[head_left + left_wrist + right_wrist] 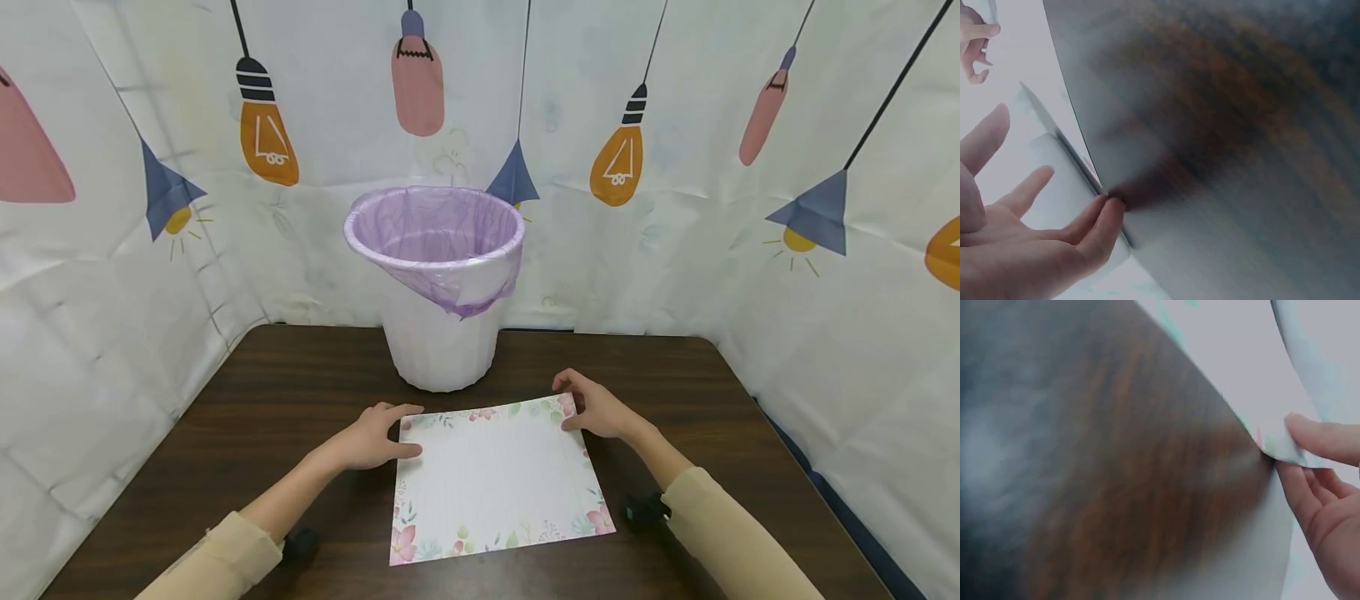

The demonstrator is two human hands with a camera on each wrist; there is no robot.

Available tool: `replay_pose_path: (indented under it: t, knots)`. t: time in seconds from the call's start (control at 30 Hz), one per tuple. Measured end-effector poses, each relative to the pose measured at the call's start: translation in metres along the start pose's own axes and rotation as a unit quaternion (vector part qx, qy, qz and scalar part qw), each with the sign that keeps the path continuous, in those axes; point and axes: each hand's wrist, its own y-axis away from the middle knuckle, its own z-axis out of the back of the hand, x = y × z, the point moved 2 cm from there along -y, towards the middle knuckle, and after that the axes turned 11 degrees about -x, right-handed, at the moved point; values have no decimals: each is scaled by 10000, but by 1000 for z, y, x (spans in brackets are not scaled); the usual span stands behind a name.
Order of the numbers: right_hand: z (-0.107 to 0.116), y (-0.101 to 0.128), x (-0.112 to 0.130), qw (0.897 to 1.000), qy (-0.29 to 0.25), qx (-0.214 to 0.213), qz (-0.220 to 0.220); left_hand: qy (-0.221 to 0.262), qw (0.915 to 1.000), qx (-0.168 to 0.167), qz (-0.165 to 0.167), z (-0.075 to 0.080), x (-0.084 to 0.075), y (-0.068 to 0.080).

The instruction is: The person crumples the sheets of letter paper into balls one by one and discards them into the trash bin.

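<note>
A person's left hand (pixel 372 437) rests at the far left corner of a sheet of paper (pixel 495 479), fingers nearly straight, their tips touching the sheet's edge where it meets the table (pixel 225 417). The right hand (pixel 596 408) is at the far right corner, thumb and fingers curled to pinch that corner, which lifts slightly off the wood in the right wrist view. The sheet (white, with a floral border) lies flat near the middle of the dark brown table, closer to its near edge. Behind it, at the far edge, stands a white waste bin (pixel 438 342) lined with a purple bag (pixel 438 237). Pale sleeves cover both forearms.
</note>
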Motion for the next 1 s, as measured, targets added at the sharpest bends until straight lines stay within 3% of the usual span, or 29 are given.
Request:
replay_pose_path:
  t: [0.27, 0.6, 0.77, 0.87, 1.0]
  knots:
    - [9, 12, -5, 9943, -1030, -247, -108, 1259, 9914, -13, 354, 5, 1, 10]
    - [18, 22, -6, 9908, -1230, -482, -286, 1636, 9844, -146, 628, 3, 2, 16]
    - [20, 25, -7, 9847, -1558, -652, -435, 2312, 9714, -11, 536, 2, 4, 17]
    - [21, 26, -6, 9828, -1696, -612, -408, 2722, 9607, -132, 523, 1, 6, 18]
    - [22, 27, -5, 9798, -1912, -444, -386, 2919, 9540, -361, 580, 3, 8, 18]
